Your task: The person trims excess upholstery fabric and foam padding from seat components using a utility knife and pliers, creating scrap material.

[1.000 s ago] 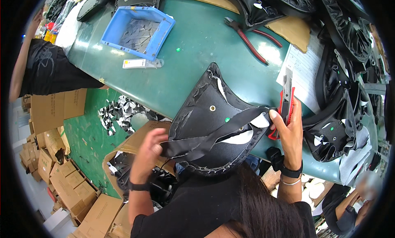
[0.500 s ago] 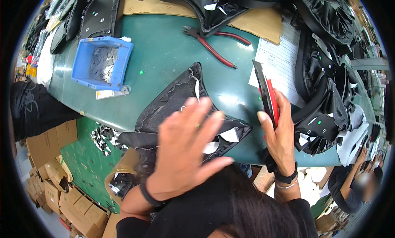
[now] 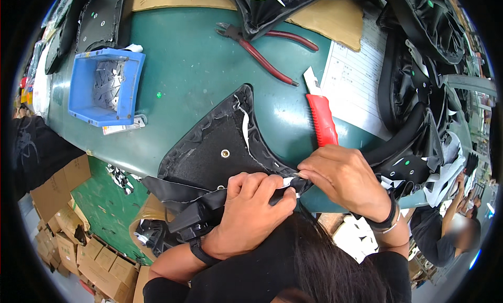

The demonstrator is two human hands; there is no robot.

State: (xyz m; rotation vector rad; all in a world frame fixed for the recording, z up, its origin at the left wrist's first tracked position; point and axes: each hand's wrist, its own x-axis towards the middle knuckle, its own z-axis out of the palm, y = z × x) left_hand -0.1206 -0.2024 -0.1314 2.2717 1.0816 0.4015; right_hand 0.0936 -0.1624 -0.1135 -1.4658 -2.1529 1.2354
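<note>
A black upholstered panel [image 3: 201,153] lies in front of me, with a stapled-looking folded edge, a metal eyelet and white strips. My left hand [image 3: 254,214] is closed on its near edge, fingers curled over the black cover material. At the panel's right corner, my right hand [image 3: 340,180] pinches the edge beside a white strip. Just beyond that hand lies a red utility knife [image 3: 323,119], its blade pointing away. A dark boxy object [image 3: 188,219] shows beside my left wrist; I cannot make out its kind.
Red-handled cutting pliers [image 3: 262,54] lie on the green table [image 3: 183,56]. At the left stands a blue bin [image 3: 81,88] of small metal pieces. A printed sheet [image 3: 356,83] and black covered parts [image 3: 414,77] are at the right. A person [image 3: 445,229] sits at far right.
The red-and-black tool in my right hand, apparently the knife, has been let go onto the table. Both hands have come down and taken hold of the panel's near edge and right corner.
</note>
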